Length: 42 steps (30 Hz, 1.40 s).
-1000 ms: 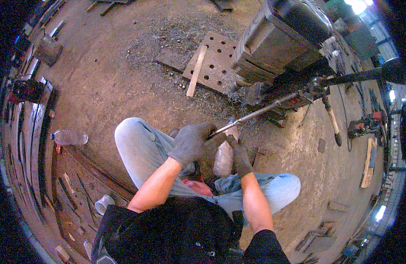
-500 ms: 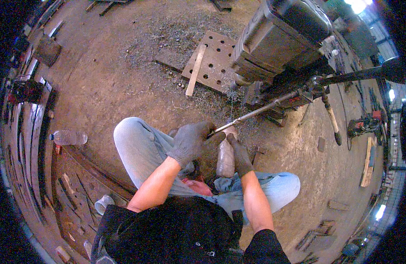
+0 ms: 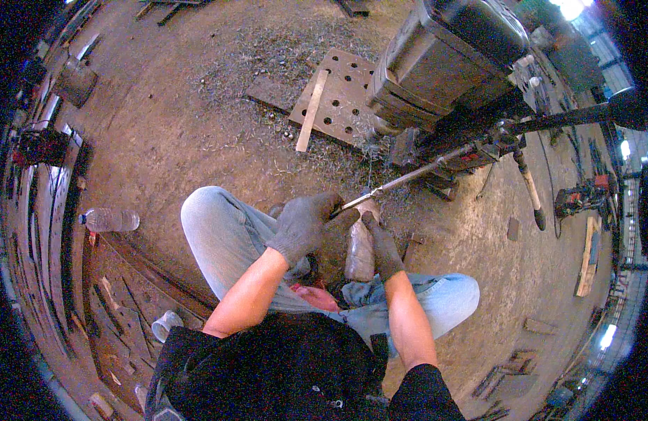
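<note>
My left hand [image 3: 301,223], in a dark grey glove, is closed round the end of a long metal feed lever [image 3: 422,174]. The lever slants up to the right to the hub of a large dark drilling machine [image 3: 443,67]. My right hand [image 3: 384,247], also gloved, grips the side of a translucent plastic bottle [image 3: 360,254] between my knees. The bottle's upper end is partly hidden by the lever and my fingers. Beyond my hands, the machine's lower end stands over metal shavings [image 3: 331,165]; the cutting tip is too small to make out.
A steel plate with round holes [image 3: 338,88] lies ahead, a flat bar [image 3: 313,112] across it. At left are a lying water bottle [image 3: 112,219], a white cup [image 3: 167,325] and long metal bars [image 3: 40,231]. Another lever [image 3: 528,184] hangs right; a wooden piece [image 3: 588,258] lies farther right.
</note>
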Each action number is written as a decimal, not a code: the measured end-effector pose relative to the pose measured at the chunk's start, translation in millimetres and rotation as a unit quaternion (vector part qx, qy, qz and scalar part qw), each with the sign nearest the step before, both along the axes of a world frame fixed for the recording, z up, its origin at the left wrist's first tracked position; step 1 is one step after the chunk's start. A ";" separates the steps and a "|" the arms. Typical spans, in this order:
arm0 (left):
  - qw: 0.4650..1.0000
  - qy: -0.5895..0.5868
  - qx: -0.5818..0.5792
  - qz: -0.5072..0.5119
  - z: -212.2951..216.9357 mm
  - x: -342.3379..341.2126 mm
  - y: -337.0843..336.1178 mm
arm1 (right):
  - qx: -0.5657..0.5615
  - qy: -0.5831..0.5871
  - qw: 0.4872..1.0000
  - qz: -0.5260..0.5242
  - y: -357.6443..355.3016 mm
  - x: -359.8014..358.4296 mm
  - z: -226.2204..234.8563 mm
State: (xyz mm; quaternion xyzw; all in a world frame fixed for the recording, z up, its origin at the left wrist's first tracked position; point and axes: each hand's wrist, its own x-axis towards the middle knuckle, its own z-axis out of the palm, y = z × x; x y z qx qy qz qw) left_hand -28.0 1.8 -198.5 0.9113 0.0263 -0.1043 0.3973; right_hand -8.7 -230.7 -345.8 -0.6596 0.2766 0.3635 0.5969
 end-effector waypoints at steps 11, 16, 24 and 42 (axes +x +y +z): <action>1.000 -0.007 -0.015 0.008 1.6 0.0 -0.7 | -0.010 -0.113 0.993 0.022 0.6 -2.1 -4.4; 1.000 -0.013 -0.011 0.012 3.2 -2.1 2.0 | 0.035 -0.034 0.998 -0.027 20.5 -3.7 42.0; 1.000 -0.012 0.003 0.013 -0.6 -1.0 -1.2 | -0.050 -0.076 0.995 0.044 3.3 0.0 7.6; 1.000 0.004 -0.018 0.019 0.6 -0.5 -3.6 | 0.053 -0.095 0.994 -0.034 16.4 -6.1 35.2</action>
